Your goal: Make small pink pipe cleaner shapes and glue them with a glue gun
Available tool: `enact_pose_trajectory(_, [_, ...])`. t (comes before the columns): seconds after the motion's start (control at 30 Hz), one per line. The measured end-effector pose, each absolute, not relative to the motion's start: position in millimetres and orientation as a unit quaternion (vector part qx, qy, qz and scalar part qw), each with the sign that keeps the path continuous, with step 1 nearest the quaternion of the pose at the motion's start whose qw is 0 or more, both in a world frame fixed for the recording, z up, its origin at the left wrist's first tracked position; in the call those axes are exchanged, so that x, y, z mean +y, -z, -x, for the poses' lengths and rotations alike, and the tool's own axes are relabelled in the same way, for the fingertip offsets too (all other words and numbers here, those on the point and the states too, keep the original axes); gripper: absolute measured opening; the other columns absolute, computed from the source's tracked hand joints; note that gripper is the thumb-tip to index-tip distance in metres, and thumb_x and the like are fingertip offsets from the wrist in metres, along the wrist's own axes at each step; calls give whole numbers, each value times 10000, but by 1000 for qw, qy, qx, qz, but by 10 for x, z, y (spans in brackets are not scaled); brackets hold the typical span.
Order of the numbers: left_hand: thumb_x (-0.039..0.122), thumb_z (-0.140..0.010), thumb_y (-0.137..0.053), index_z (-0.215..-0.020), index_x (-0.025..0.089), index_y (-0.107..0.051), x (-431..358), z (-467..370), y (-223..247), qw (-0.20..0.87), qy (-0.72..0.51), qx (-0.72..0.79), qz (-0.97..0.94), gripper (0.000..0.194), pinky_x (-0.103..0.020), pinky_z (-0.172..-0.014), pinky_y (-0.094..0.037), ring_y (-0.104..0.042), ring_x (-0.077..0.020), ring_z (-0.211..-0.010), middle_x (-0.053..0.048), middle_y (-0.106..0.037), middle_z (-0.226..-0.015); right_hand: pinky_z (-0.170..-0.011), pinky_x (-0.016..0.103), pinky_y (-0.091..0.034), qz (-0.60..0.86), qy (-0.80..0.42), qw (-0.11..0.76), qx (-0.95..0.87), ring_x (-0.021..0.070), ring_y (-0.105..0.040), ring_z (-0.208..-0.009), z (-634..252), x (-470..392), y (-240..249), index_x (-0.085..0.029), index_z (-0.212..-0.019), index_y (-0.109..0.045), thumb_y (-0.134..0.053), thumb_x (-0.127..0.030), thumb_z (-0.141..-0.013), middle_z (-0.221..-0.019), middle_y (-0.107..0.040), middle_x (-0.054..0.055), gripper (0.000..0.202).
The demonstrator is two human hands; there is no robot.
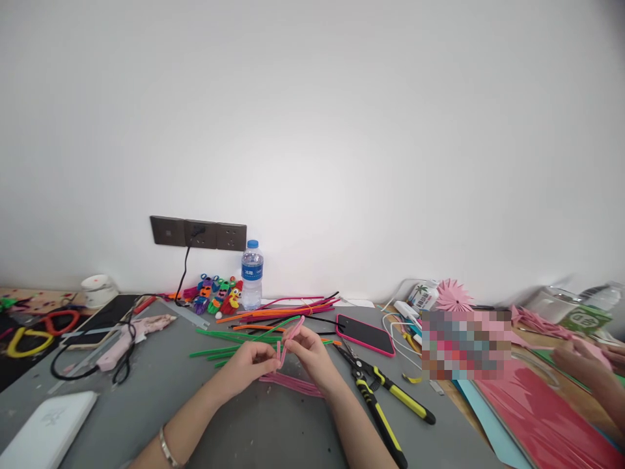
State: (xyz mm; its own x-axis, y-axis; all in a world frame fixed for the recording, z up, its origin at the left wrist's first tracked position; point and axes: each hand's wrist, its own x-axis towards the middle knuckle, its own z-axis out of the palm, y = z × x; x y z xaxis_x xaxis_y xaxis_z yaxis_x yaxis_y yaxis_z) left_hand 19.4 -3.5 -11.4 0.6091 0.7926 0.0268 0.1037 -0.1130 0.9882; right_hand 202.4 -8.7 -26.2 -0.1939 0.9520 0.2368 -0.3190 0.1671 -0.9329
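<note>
Between my hands, above the grey mat (273, 436), is a bent pink pipe cleaner (280, 355). My left hand (251, 360) pinches its lower left end. My right hand (307, 352) holds the other side, where a pink loop sticks up past the fingertips. Just below my hands lies a bundle of pink pipe cleaners (295, 385), partly covered by my right wrist. Green pipe cleaners (219, 348) are spread behind my left hand, with orange and magenta ones (293, 307) farther back. Pliers with yellow and black handles (375, 384) rest to the right of my right forearm.
A pink-cased phone (366, 335) and a water bottle (252, 277) stand or lie behind. Small fuzzy figures (219, 294), a glue gun (117, 345) and a white power bank (51, 426) are leftward. At right, another person's hands (586, 365) hold pink material beside a red sheet (547, 404).
</note>
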Motion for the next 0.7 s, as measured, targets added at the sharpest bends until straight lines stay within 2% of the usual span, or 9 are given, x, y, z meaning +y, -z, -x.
enact_pose_trajectory(0.1, [360, -812, -608, -662, 139, -620, -58, -195, 92, 563, -266, 330, -709, 267, -225, -550, -274, -371, -106, -571, 43, -455, -601, -691, 263, -445, 300, -582, 538, -531, 153, -559, -744, -2029, -106, 230, -190, -785, -673, -759, -309, -731, -850, -641, 21, 157])
enact_pose_trajectory(0.23, [333, -800, -614, -643, 141, -622, -73, -187, 74, 548, -251, 346, -719, 249, -228, -532, -256, -360, -104, -560, 45, -447, -585, -682, 264, -439, 283, -605, 521, -531, 143, -557, -693, -2033, -122, 203, -191, -772, -673, -763, -291, -728, -777, -643, 6, 142])
enact_pose_trajectory(0.47, [368, -777, -643, -656, 141, -660, -72, -200, 109, 577, -252, 350, -694, 258, -228, -550, -337, -457, -119, -560, 19, -544, -595, -690, 266, -433, 270, -637, 495, -526, 143, -570, -690, -2057, -148, 159, -173, -795, -671, -749, -278, -750, -755, -659, 16, 139])
enact_pose_trajectory(0.57, [394, -781, -641, -679, 144, -664, -35, -204, 148, 579, -282, 346, -682, 271, -225, -554, -364, -476, -119, -561, 13, -565, -605, -658, 247, -419, 277, -631, 510, -516, 126, -540, -650, -2056, -133, 172, -176, -781, -666, -764, -273, -734, -709, -620, -10, 145])
enact_pose_trajectory(0.7, [427, -802, -611, -794, 154, -663, 8, -195, 157, 541, -348, 360, -676, 278, -233, -593, -415, -562, -149, -646, -25, -646, -729, -643, 246, -431, 285, -608, 557, -489, 127, -538, -655, -2029, -95, 209, -189, -752, -649, -781, -280, -709, -728, -605, -15, 166])
